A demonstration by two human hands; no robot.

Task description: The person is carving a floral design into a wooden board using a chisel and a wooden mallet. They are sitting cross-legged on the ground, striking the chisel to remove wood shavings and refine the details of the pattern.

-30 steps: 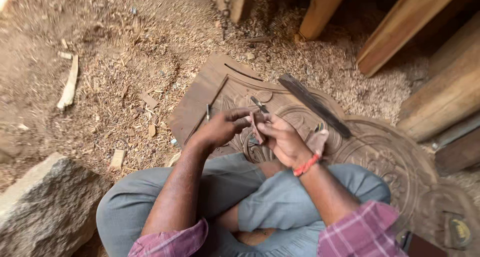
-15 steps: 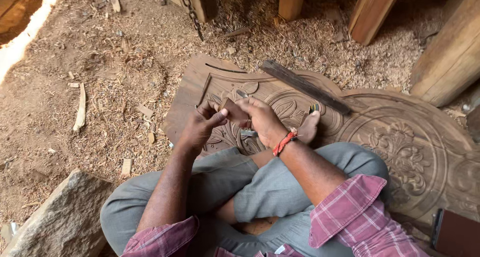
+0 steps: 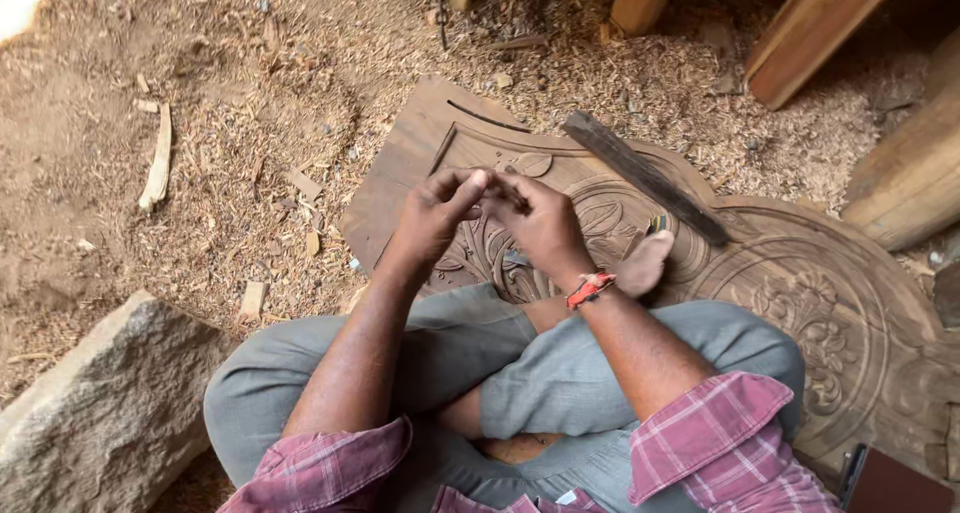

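I sit cross-legged on a large carved wooden panel (image 3: 800,273) with floral relief. My left hand (image 3: 432,215) and my right hand (image 3: 545,225) meet above the carving, fingertips pinched together. Between them shows a small dark thin tool (image 3: 508,191), mostly hidden by the fingers. A red band (image 3: 590,289) circles my right wrist. My bare foot (image 3: 645,263) rests on the panel just right of the hands.
A long dark flat strip (image 3: 645,178) lies slanted across the panel. Wood shavings cover the ground. A rough stone block (image 3: 100,413) sits at lower left, a pale splinter (image 3: 158,163) at left. Thick timber beams (image 3: 830,33) stand at upper right, a chain (image 3: 440,18) hangs at top.
My hands have lifted off the carving and come together, fingertips now touching. The view has shifted slightly.
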